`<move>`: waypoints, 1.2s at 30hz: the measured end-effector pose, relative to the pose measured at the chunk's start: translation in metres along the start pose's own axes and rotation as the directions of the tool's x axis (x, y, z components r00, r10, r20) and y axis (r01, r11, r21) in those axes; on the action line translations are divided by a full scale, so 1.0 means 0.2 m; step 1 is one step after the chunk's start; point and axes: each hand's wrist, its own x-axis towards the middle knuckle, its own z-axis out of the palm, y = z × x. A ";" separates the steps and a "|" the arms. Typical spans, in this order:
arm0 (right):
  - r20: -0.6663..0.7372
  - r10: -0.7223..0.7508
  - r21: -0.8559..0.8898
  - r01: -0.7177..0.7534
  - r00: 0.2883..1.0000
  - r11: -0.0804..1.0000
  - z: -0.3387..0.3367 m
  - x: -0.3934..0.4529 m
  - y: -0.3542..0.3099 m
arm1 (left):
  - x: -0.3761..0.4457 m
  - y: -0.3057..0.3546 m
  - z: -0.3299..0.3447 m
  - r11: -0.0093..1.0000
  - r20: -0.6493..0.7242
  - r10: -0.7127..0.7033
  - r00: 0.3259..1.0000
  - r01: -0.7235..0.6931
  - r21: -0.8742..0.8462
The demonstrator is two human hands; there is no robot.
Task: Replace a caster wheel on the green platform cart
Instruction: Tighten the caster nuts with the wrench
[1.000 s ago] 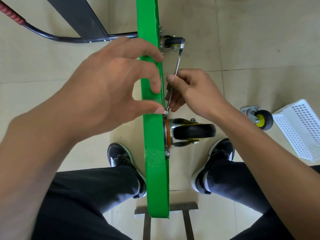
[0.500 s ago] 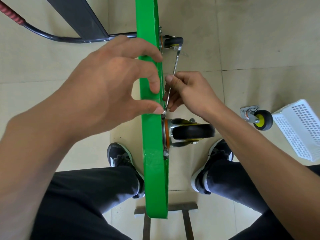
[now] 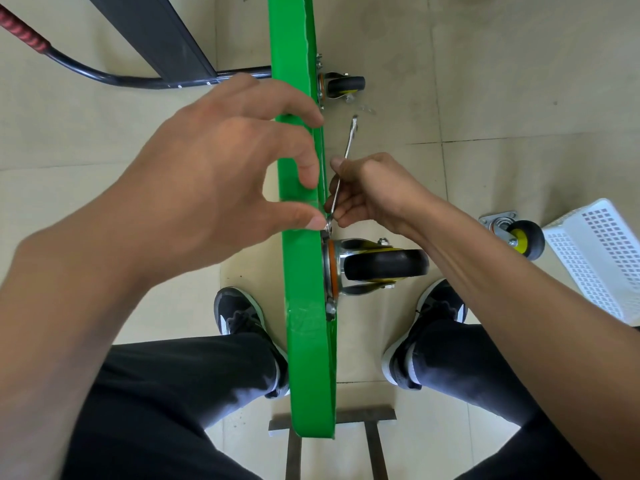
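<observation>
1. head view: my right hand [image 3: 374, 192] has its grip curled round the shaft of the wrench [image 3: 341, 174]. its long axis runs away from me along the cart's edge, with the working end just below my fingers, at the top fastener of the caster wheel [image 3: 377, 266].
2. my left hand [image 3: 214, 188] reaches over the green platform cart [image 3: 304, 289], thumb tip pressing right where the wrench head sits; that grip holds nothing that i can see.
3. the mounted caster sits just below both hands, nearer my right. a loose caster [image 3: 516, 233] lies well off to my right on the floor, beside a white basket [image 3: 595, 258].
</observation>
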 end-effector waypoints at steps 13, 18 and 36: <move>0.227 0.397 0.112 -0.429 0.889 0.897 -0.09 0.11 0.13 | -0.01 0.00 0.01 1.000 0.004 0.003 1.000 -0.003 -0.005; 0.296 0.386 0.188 -0.450 0.874 0.873 -0.09 0.14 0.22 | -0.01 0.00 0.00 1.000 0.003 0.008 1.000 -0.008 -0.006; 0.037 0.228 0.104 -0.231 0.973 0.967 -0.13 0.07 0.12 | -0.01 0.00 0.01 1.000 -0.006 0.015 1.000 -0.015 -0.014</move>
